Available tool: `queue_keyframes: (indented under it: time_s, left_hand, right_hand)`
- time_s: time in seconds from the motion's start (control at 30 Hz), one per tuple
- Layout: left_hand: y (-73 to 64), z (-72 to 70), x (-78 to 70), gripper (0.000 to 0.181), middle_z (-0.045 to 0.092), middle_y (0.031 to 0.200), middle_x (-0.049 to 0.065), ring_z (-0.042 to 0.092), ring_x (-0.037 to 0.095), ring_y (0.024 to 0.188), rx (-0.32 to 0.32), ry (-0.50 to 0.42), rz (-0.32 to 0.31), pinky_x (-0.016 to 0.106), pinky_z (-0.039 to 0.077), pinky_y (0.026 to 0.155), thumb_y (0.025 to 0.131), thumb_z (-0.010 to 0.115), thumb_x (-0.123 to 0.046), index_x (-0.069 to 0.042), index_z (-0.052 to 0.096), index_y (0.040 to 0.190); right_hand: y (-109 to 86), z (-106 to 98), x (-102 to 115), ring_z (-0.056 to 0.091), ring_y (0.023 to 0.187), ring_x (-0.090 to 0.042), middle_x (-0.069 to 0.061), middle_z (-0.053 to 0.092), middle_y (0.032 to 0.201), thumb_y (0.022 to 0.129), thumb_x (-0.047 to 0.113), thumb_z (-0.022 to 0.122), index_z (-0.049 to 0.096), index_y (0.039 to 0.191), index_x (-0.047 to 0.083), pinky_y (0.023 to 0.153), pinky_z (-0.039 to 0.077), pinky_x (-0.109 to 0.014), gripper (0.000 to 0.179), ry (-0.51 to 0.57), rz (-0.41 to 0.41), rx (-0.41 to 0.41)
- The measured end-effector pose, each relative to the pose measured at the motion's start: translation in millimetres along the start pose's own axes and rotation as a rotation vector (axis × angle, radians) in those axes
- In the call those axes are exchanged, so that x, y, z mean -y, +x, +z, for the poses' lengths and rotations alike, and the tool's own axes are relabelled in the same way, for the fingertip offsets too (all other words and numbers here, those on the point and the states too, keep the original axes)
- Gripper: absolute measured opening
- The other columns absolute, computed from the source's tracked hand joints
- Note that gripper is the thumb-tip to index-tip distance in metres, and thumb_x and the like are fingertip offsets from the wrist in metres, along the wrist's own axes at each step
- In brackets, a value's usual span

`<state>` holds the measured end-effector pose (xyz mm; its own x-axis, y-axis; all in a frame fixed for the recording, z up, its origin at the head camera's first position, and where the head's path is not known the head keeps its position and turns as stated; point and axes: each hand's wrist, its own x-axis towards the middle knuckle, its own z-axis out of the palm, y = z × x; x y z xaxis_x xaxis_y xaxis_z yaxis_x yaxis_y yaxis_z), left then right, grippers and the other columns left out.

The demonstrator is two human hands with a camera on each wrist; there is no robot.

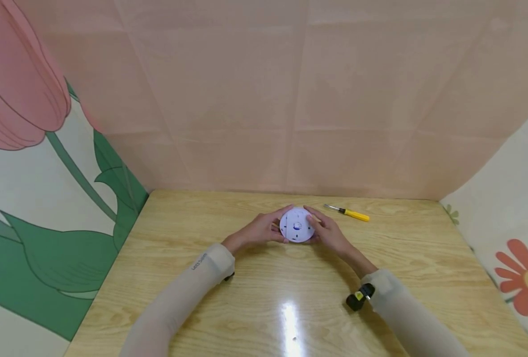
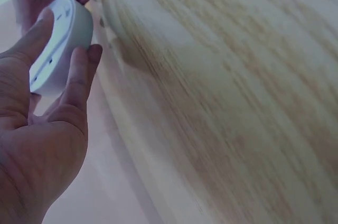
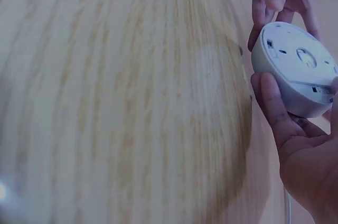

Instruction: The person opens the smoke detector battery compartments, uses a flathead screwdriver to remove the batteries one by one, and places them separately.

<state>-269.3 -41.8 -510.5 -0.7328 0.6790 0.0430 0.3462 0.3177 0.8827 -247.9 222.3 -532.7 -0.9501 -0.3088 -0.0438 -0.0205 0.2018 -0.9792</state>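
Observation:
Both hands hold a round white device [image 1: 296,218], a thick disc whose flat face has small slots and a marked centre. My left hand [image 1: 259,229] grips its left edge, while my right hand [image 1: 334,238] has the right edge, thumb on the face. In the left wrist view the device [image 2: 80,33] is tilted, with the left thumb on its face and fingers along the rim. The right wrist view shows the rounded side of the device [image 3: 282,84] against the right fingers. Its far side is hidden.
A screwdriver [image 1: 355,215] with a yellow handle lies on the wooden table [image 1: 255,292], right of and behind the hands. A pink-beige cloth [image 1: 291,99] rises at the table's back edge. Flower-printed panels [image 1: 45,248] stand at both sides.

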Motion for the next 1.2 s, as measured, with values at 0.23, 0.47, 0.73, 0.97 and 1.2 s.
queue_keyframes:
  time_s: [0.23,0.47,0.73,0.97,1.2]
  left_hand:
    - [3.3,-5.0,2.5,0.101,0.074,0.119,0.014,0.073,0.013,0.096,-0.018,0.026,-0.070,0.024,0.059,0.087,0.087,0.090,-0.015,-0.015,0.030,0.168]
    - [3.7,-7.0,5.7,0.104,0.072,0.117,0.016,0.073,0.015,0.093,-0.007,-0.015,-0.075,0.027,0.060,0.085,0.083,0.092,-0.011,-0.012,0.031,0.168]
    - [3.2,-5.2,8.3,0.109,0.069,0.123,0.015,0.073,0.018,0.094,-0.023,-0.073,-0.086,0.029,0.061,0.086,0.080,0.094,-0.008,-0.015,0.030,0.168]
    - [3.5,-3.7,7.5,0.105,0.067,0.122,0.016,0.074,0.019,0.095,-0.031,-0.113,-0.081,0.029,0.061,0.085,0.083,0.091,-0.005,-0.011,0.030,0.168]
    - [2.4,-2.2,4.5,0.100,0.065,0.126,0.019,0.074,0.022,0.098,-0.053,-0.154,-0.078,0.028,0.061,0.088,0.084,0.088,-0.001,-0.009,0.032,0.167]
  right_hand:
    - [-2.4,0.6,-3.4,0.075,0.096,-0.030,-0.038,0.053,0.141,0.109,0.017,0.062,0.033,0.168,0.019,0.081,0.066,-0.045,0.065,0.042,-0.015,0.047]
    - [-4.4,1.1,-6.3,0.077,0.098,-0.031,-0.036,0.058,0.137,0.096,0.007,0.079,0.034,0.167,0.021,0.083,0.065,-0.041,0.086,0.024,-0.039,0.066]
    - [-4.1,0.5,-6.4,0.074,0.105,-0.030,-0.032,0.055,0.146,0.083,0.002,0.090,0.029,0.169,0.020,0.088,0.063,-0.030,0.106,-0.028,-0.035,0.102]
    - [-4.3,0.6,-7.0,0.073,0.104,-0.028,-0.031,0.057,0.144,0.083,0.002,0.090,0.029,0.168,0.015,0.086,0.062,-0.028,0.105,-0.049,-0.053,0.083]
    - [-3.9,0.9,-8.9,0.067,0.118,-0.029,-0.026,0.053,0.152,0.083,0.002,0.090,0.031,0.167,0.011,0.091,0.060,-0.024,0.103,-0.051,-0.093,0.072]
